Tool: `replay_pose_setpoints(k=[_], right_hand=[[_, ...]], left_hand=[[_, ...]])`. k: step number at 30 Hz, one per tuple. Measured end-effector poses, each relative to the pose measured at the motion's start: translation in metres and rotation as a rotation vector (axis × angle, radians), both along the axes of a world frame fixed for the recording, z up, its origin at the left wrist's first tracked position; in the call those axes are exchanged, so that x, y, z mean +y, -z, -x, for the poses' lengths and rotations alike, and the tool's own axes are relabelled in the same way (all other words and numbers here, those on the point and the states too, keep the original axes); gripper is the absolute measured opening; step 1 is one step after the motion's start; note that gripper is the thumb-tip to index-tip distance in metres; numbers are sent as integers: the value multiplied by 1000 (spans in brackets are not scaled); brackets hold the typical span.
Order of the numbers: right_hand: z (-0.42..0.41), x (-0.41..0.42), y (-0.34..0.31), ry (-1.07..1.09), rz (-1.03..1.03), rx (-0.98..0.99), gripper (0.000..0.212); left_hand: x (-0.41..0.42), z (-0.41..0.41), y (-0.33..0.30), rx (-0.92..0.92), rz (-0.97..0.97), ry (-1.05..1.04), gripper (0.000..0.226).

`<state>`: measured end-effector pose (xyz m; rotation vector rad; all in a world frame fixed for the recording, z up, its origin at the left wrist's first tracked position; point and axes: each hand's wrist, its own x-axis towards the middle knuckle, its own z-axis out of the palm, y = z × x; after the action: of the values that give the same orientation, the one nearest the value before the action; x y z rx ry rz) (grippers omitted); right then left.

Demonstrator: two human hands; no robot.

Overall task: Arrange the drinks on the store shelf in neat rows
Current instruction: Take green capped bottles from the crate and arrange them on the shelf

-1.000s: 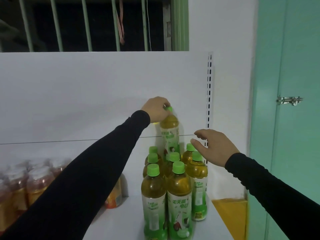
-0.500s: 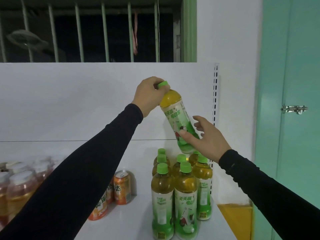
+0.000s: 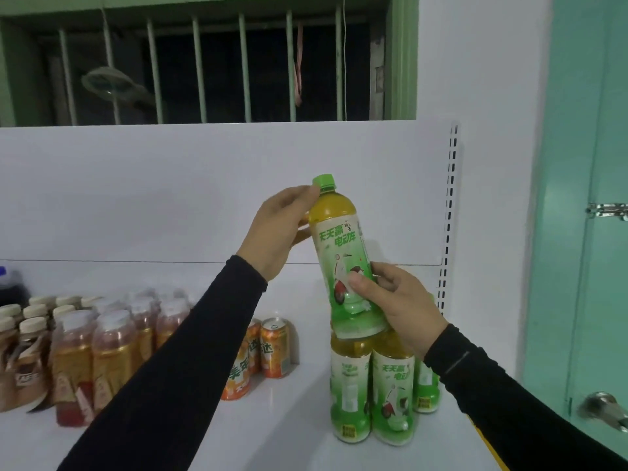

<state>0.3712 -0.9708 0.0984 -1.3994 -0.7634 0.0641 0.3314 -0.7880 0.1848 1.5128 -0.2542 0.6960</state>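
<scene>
A: Where is the bottle, and what are the hands doing?

B: The clear plastic green-tea bottle with the green cap and green-and-white label (image 3: pixel 341 246) is in the air, held between both hands. The left hand (image 3: pixel 277 234) wraps its shoulder just under the cap, fingers curled round the far side. The right hand (image 3: pixel 396 302) clasps the lower body, thumb across the label. Neither hand is spread; both are closed on it.

A: Which way does it lie?

B: Its long axis is near upright, cap leaning a little toward the left hand, base toward the right hand. The base hangs directly above the cluster of matching green-labelled tea bottles (image 3: pixel 372 389), which stand on the white shelf (image 3: pixel 299 430) below the right wrist. I judge the coming move to be straight down or forward into a free spot in those rows, and the right hand, lower and nearer them, would steer the base.

A: Anything else nearby?

B: Under the left forearm stand orange drink cans (image 3: pixel 274 348). Farther out on that side are amber plastic bottles with pale caps (image 3: pixel 112 362), packed together. No crates or trays show; everything sits straight on the shelf.
</scene>
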Motion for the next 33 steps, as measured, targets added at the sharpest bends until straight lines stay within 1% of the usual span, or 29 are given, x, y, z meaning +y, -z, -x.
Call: replay_pose_setpoints(k=[2,5,8,10,11,12,13,14,16,18,19,20,23,26,28,31,33], right_hand=[[7,8,11,-108,-56,99,50],[16,20,27,-232,-92,227,43],[27,32,43,-351,-91,390,40],[32,38,53,-405,-70,448,41],[33,40,58,-412,-59,457,42],[36,42,61,-411,-31,449,43],[37,44,67,-379,11,402,43],[40,45,69,-334,62,333,40],[46,47,74,-217,167,131,29],[47,50,81,-155,246,-38,32],[46,52,86,-132,253,-66,35],[47,53,90,-121,224,-44,36],[44,54,101,-208,79,167,40],[45,51,104,-355,-8,382,38],[45,49,103,-425,-29,506,37],[44,48,105,-482,12,561,43],[42,49,109,-469,53,530,49]], left_hand=[[9,10,24,70,54,88,29],[18,23,55,132,138,224,52],[28,36,79,120,242,334,52],[33,43,92,128,257,341,54],[34,45,98,137,276,309,50],[34,48,102,146,297,264,45],[33,51,105,155,313,209,42],[30,54,107,168,317,153,43],[24,59,111,177,318,45,49],[21,60,116,187,302,-35,48],[19,61,118,197,299,-63,47],[18,60,120,207,297,-81,46],[17,62,125,238,271,-92,45],[19,68,131,272,263,-11,53],[24,69,137,300,254,34,58],[27,67,145,295,313,51,54],[26,64,147,279,356,22,51]])
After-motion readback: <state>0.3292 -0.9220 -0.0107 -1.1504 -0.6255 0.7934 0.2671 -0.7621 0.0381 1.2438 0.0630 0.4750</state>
